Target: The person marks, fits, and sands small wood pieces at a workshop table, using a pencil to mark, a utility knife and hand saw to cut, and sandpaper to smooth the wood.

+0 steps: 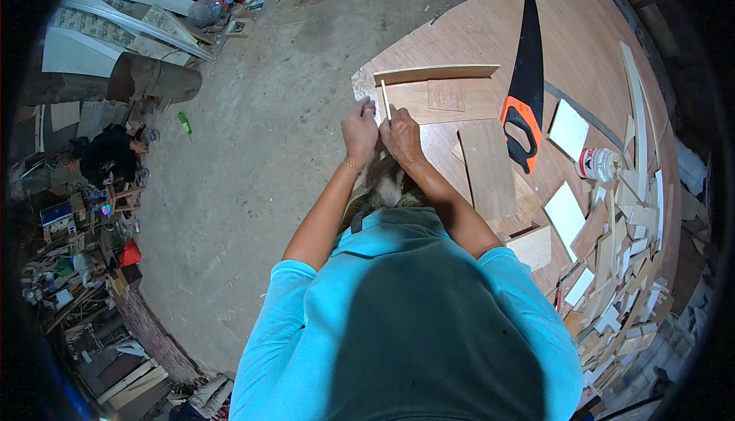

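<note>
My left hand (359, 132) is at the table's left edge, its fingers drawn together; whatever is between them, if anything, is too small to tell. Close beside it, my right hand (402, 138) is closed around the lower end of a thin pale wooden strip (385, 93). The strip stands along the left end of a flat wooden board (409, 109). A long narrow wooden slat (452, 73) is upright along that board's far edge. On the board lies a small square wood piece (446, 98).
To the right lie a handsaw (528, 57) with an orange and black handle, a brown plank (488, 172), white panels (568, 130) and a glue jar (599, 164). Wood offcuts (612, 291) pile up at the table's right. Another person (111, 153) is far left, near clutter.
</note>
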